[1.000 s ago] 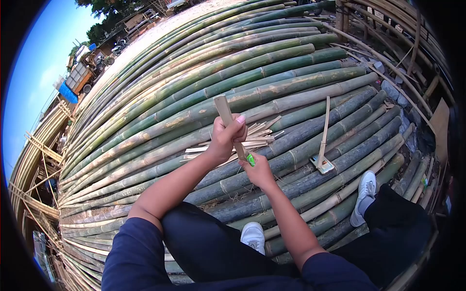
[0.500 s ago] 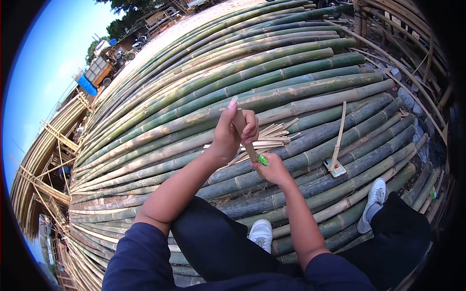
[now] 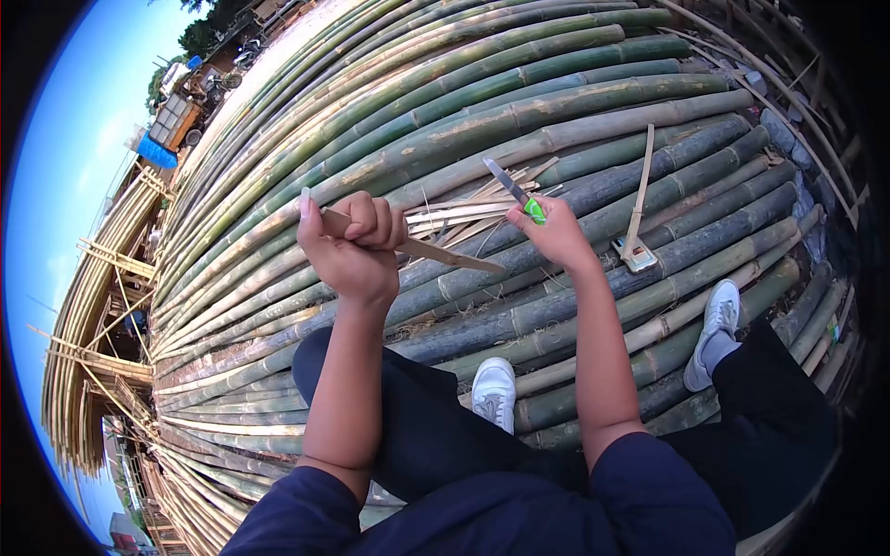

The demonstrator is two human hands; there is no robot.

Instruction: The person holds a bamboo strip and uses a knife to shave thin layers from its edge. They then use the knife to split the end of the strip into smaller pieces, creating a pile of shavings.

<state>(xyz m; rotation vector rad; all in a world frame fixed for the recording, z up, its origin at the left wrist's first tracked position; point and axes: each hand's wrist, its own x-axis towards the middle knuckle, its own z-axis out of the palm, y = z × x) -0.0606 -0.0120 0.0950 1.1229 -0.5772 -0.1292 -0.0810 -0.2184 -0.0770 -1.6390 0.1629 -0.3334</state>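
Observation:
My left hand (image 3: 352,243) is closed around a flat bamboo strip (image 3: 445,254), whose longer end sticks out to the right and slightly downward. To its right, my right hand (image 3: 556,233) grips a knife (image 3: 508,182) by its green handle. The blade points up and to the left, apart from the strip. Behind and between the hands, a loose pile of pale split bamboo pieces (image 3: 454,215) lies on the poles. Right of my right hand, one long bamboo slat (image 3: 642,190) rests with its lower end on a small flat rectangular object (image 3: 638,256).
Long green and grey bamboo poles (image 3: 519,116) lie side by side beneath me. My white shoes (image 3: 493,394) rest on them. A stack of thin poles on a frame (image 3: 88,324) stands at left. An orange cart (image 3: 176,120) is parked farther back.
My left hand has moved left and the strip has swung from steep to nearly level. My right hand has risen with the knife away from the strip, so the blade now shows.

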